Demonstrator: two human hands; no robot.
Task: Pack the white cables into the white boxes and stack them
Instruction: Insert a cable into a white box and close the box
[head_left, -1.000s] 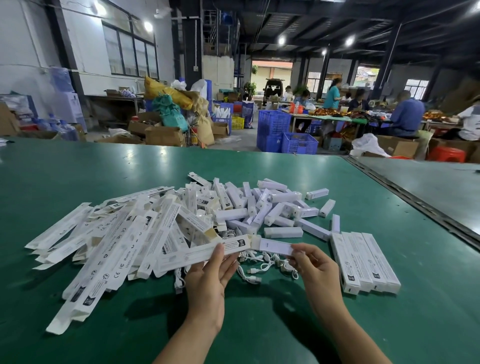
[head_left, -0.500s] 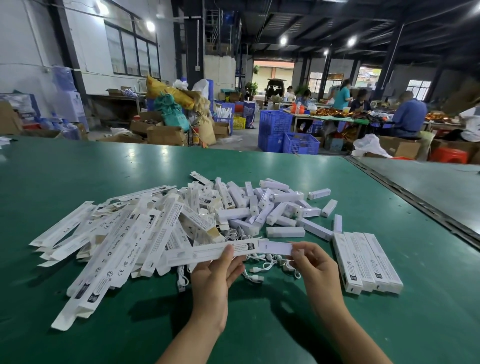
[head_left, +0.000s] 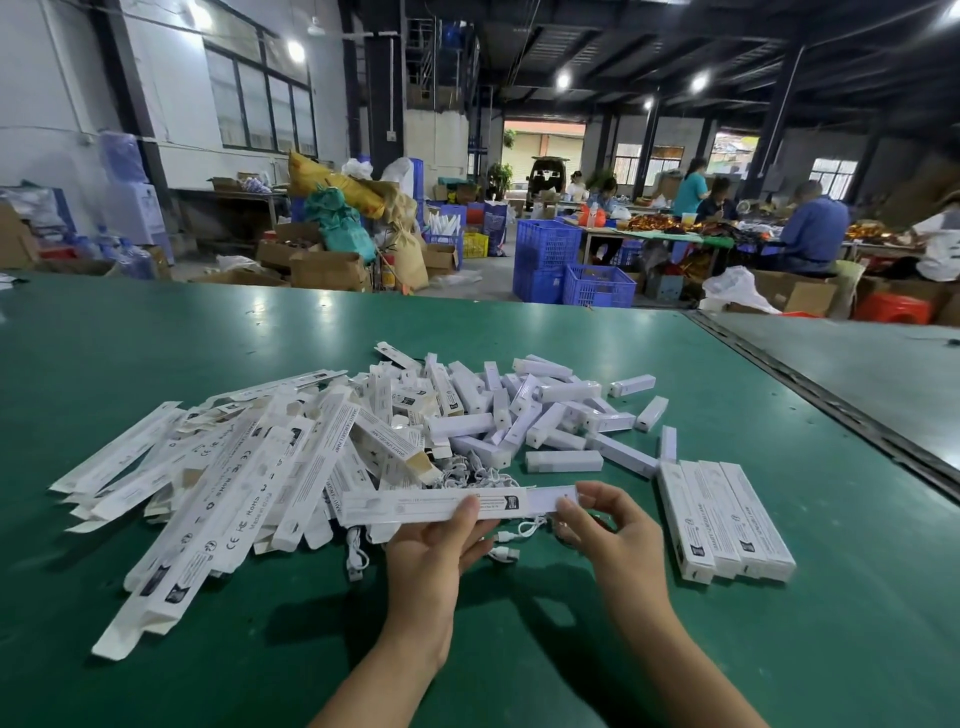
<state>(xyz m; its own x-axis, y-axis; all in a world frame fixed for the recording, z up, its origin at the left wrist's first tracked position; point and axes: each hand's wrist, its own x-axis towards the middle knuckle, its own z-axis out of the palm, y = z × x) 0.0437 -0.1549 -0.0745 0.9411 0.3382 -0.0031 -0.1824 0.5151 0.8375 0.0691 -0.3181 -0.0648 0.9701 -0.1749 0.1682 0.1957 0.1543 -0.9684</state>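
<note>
Box (head_left: 431, 506): long, white, held level just above the table (head_left: 519, 665).
Left hand (head_left: 436, 545): fingers curled under the box, thumb on top, gripping it.
Right hand (head_left: 615, 525): thumb and fingers pinch the insert (head_left: 550, 496) that juts from the box's right end.
Cables (head_left: 511, 538): white, loose and tangled on the table under the box; none visible inside it.
Packed boxes (head_left: 727, 519): a row side by side, just right of the right hand.
Flat boxes (head_left: 234, 483): a heap to the left.
Risk, jam: an insert pushed askew would likely catch on the thin card mouth and buckle it.
Risk, omission: the box could be shut with no cable in it.
Risk, snag: lifting one cable may drag its neighbours.
Writing: "CE", "RoHS" and "Made in China" on the flat boxes. A side line begins "SMART", with the rest uncertain. The dark logo squares are unreadable.
</note>
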